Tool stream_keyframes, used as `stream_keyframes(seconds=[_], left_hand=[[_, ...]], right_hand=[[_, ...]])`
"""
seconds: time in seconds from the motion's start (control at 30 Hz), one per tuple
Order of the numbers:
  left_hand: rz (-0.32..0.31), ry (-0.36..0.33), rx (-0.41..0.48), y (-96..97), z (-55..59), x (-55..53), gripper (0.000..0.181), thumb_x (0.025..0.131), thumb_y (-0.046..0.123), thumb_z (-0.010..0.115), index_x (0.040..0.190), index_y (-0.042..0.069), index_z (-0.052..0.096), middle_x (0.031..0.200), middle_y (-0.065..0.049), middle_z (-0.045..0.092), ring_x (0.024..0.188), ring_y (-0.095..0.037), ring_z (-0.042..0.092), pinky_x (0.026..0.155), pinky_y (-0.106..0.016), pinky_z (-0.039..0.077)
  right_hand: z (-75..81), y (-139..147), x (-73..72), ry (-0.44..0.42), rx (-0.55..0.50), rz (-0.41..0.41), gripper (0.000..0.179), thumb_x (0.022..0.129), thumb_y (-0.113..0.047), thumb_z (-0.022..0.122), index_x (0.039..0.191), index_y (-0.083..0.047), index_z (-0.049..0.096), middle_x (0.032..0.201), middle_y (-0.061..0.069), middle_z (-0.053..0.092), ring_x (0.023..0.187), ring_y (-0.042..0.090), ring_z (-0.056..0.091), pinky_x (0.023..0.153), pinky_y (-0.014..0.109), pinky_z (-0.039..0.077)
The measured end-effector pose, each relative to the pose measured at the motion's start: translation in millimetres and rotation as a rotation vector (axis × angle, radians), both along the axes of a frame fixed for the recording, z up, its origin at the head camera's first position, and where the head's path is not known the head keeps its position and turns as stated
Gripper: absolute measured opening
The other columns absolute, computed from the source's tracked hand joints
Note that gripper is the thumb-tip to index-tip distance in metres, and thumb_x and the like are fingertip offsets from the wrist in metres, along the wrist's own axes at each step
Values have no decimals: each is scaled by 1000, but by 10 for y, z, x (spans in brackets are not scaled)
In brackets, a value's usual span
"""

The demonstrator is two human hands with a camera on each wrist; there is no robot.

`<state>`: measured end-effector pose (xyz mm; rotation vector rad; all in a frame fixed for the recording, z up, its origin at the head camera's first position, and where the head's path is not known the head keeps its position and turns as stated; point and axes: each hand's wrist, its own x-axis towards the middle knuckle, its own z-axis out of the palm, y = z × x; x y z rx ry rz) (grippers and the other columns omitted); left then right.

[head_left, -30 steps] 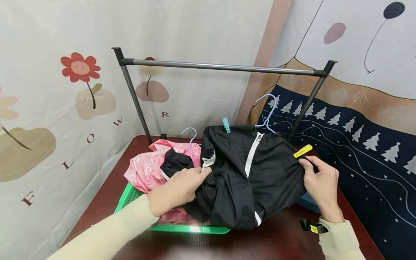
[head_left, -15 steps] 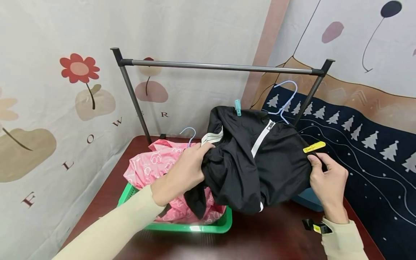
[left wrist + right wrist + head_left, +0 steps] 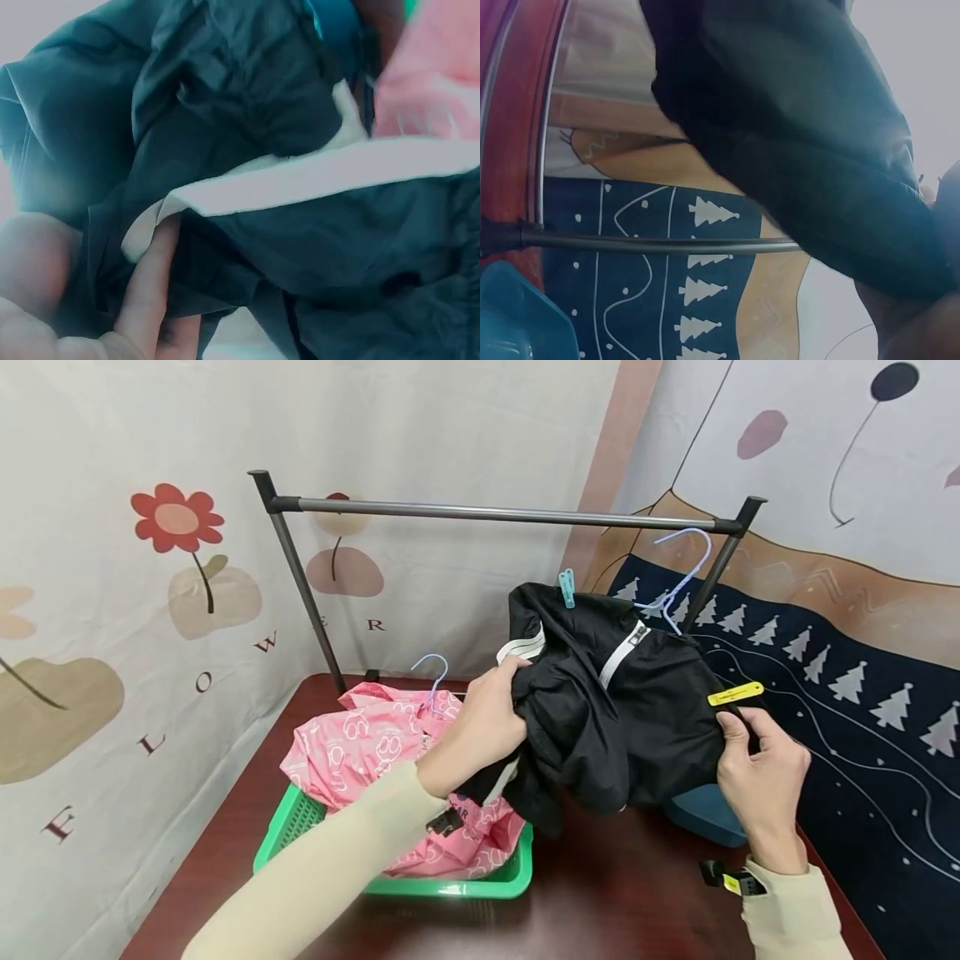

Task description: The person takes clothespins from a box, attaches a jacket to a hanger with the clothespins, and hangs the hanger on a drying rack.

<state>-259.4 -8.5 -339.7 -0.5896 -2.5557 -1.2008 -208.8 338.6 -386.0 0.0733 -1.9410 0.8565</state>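
Observation:
Both hands hold up a black jacket [image 3: 667,727] with white trim and a short front zipper. My left hand [image 3: 491,714] grips its left side by the white-striped edge; in the left wrist view, fingers [image 3: 150,292] show under a white band. At the right side, my right hand [image 3: 761,777] pinches the black cloth just under a yellow clothespin [image 3: 735,694]. A light blue clothespin [image 3: 567,588] sits on the other shoulder. From the collar rises the hook of a pale blue hanger [image 3: 686,578], its arms hidden inside the jacket.
A green basket [image 3: 450,887] holds pink printed clothing [image 3: 360,735] with another hanger hook [image 3: 435,668] sticking up. Behind stands a rack with a grey rail [image 3: 480,513]. A blue bin [image 3: 707,815] sits behind the right hand on the dark red table [image 3: 615,893].
The jacket has been lifted up and to the right, away from the basket, and its hanger hook has risen close to the rack's right end. Both hands have moved with it.

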Motion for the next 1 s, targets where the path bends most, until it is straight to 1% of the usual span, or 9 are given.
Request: stream_keyframes(seconds=[0.13, 0.23, 0.3, 0.4, 0.53, 0.7, 0.83, 0.93, 1.0], left_hand=[[-5, -66, 98, 205, -73, -72, 60, 98, 14, 82, 155, 11, 65, 144, -18, 80, 132, -37, 77, 118, -53, 60], [-22, -110, 172, 349, -124, -118, 65, 97, 3, 73, 161, 10, 61, 152, -17, 76, 137, -36, 75, 120, -53, 59], [-27, -140, 208, 437, -144, -150, 67, 99, 2, 70, 164, 10, 58, 156, -18, 73, 142, -36, 72, 123, -53, 57], [-24, -173, 246, 563, -165, -212, 65, 103, 6, 70, 167, 12, 56, 158, -19, 71, 146, -36, 69, 126, -52, 55], [-35, -211, 309, 729, -208, -321, 64, 107, 17, 73, 168, 15, 56, 151, -20, 74, 144, -35, 69, 126, -49, 55], [-63, -291, 393, 867, -274, -434, 68, 112, 26, 71, 176, 22, 48, 169, -17, 64, 156, -35, 63, 131, -50, 51], [-66, -316, 314, 897, -324, -537, 81, 112, 23, 64, 185, 23, 30, 180, -21, 50, 163, -37, 55, 133, -49, 48], [-58, -320, 142, 864, -330, -587, 94, 109, 13, 64, 189, 23, 15, 186, -25, 32, 156, -44, 59, 125, -54, 52], [-33, -302, 2, 826, -324, -599, 98, 109, 9, 67, 189, 24, 12, 191, -25, 20, 159, -48, 56, 129, -59, 49]], right_hand=[[11, -28, 3, 21, 29, 18, 12, 107, -3, 82, 110, 9, 81, 97, 28, 82, 83, -24, 52, 77, 6, 37], [12, -45, 10, 29, 50, 38, 13, 108, -3, 81, 110, 10, 80, 97, 30, 82, 83, -25, 51, 77, 7, 38], [9, -51, 15, 32, 63, 49, 13, 108, -2, 81, 111, 11, 78, 96, 31, 81, 83, -26, 50, 77, 8, 38], [-2, -50, 15, 37, 76, 52, 13, 108, 1, 80, 112, 13, 77, 98, 32, 80, 85, -26, 49, 79, 8, 37], [-29, -32, -13, 42, 82, 39, 12, 106, 5, 79, 115, 14, 76, 99, 34, 79, 84, -26, 46, 79, 8, 35], [-74, -22, -66, 41, 105, 28, 15, 106, 7, 78, 118, 15, 75, 96, 34, 78, 75, -24, 38, 70, 11, 33], [-95, -36, -84, 41, 132, 6, 17, 108, 3, 78, 119, 15, 74, 92, 33, 77, 74, -25, 35, 67, 13, 33], [-110, -51, -86, 30, 154, -24, 19, 110, -1, 77, 120, 15, 73, 86, 31, 75, 74, -19, 41, 69, 13, 35], [-123, -59, -89, 20, 165, -39, 21, 112, -3, 75, 120, 15, 72, 86, 31, 75, 69, -4, 54, 71, 14, 37]])
